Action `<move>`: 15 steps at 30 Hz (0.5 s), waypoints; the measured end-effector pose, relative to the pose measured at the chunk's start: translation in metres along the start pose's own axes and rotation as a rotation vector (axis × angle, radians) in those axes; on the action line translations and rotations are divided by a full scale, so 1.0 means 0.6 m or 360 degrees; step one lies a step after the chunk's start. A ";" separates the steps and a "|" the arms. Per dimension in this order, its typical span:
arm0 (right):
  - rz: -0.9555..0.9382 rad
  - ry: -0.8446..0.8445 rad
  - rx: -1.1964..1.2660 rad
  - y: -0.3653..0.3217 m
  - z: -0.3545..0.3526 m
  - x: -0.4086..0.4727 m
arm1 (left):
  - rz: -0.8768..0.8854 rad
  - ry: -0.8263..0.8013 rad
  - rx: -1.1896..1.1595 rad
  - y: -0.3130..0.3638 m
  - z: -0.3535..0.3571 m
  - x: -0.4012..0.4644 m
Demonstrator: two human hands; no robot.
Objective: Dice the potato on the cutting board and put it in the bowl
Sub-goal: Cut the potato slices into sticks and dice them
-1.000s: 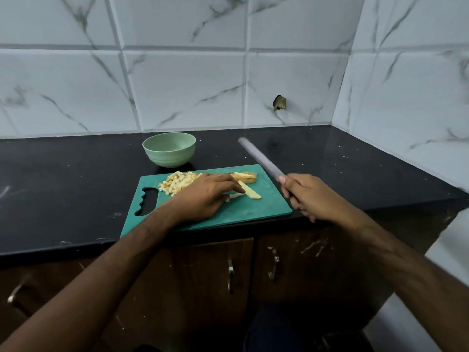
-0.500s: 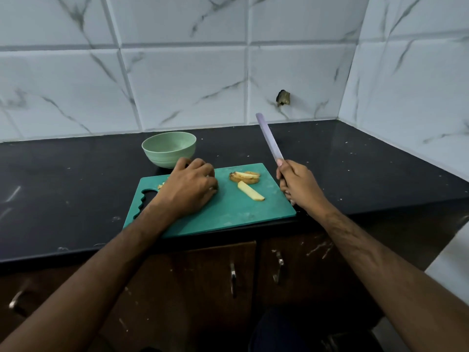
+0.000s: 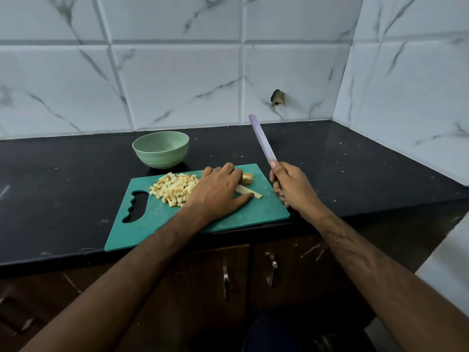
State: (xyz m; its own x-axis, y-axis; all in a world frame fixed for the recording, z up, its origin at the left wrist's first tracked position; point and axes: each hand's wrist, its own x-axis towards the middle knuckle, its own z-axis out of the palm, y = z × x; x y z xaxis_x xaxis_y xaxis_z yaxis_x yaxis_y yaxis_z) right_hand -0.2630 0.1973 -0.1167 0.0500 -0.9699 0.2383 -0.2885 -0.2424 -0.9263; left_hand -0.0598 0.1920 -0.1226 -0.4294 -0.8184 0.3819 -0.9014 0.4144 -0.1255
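Two hands worked over the green cutting board (image 3: 157, 224) on the bench (image 3: 63, 199): left hand (image 3: 218, 191) lay flat, fingers relaxed, on potato strips (image 3: 250, 193) beside the diced potato (image 3: 173, 188); right hand (image 3: 291, 185) gripped the knife (image 3: 261, 138), blade raised. Beyond, the bowl (image 3: 161, 148) sat apart.

The cutting board (image 3: 157, 224) lies on the tabletop (image 3: 63, 186) at its front edge, its handle cut-out at the left end. The left hand (image 3: 218, 191) rests on the board's middle, and just left of its fingers (image 3: 228, 168) sits the pile of potato dice (image 3: 175, 188). Right of those fingers lie uncut potato slices (image 3: 247, 177) at the board's back edge, with a potato strip (image 3: 250, 192) in front of them, reaching under the hand. The bowl (image 3: 160, 149) stands on the tabletop behind the board, back and left of the fingers. The right hand (image 3: 291, 185) holds the knife (image 3: 262, 139) over the board's right edge, blade pointing up and away towards the wall (image 3: 177, 72).
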 end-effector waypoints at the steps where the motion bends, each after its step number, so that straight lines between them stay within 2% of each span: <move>1: 0.0000 -0.0001 -0.0006 0.000 0.000 0.000 | -0.0017 0.0004 -0.0016 0.000 0.001 0.002; 15: -0.0010 -0.0034 -0.0067 0.001 -0.004 -0.001 | 0.0047 0.0109 -0.0426 -0.051 -0.022 -0.053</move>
State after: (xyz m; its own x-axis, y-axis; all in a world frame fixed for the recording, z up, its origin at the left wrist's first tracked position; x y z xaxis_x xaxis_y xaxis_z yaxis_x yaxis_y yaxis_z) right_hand -0.2657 0.1978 -0.1166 0.0725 -0.9688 0.2372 -0.3283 -0.2477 -0.9115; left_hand -0.0178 0.2104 -0.1189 -0.4425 -0.7792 0.4439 -0.8378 0.5357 0.1053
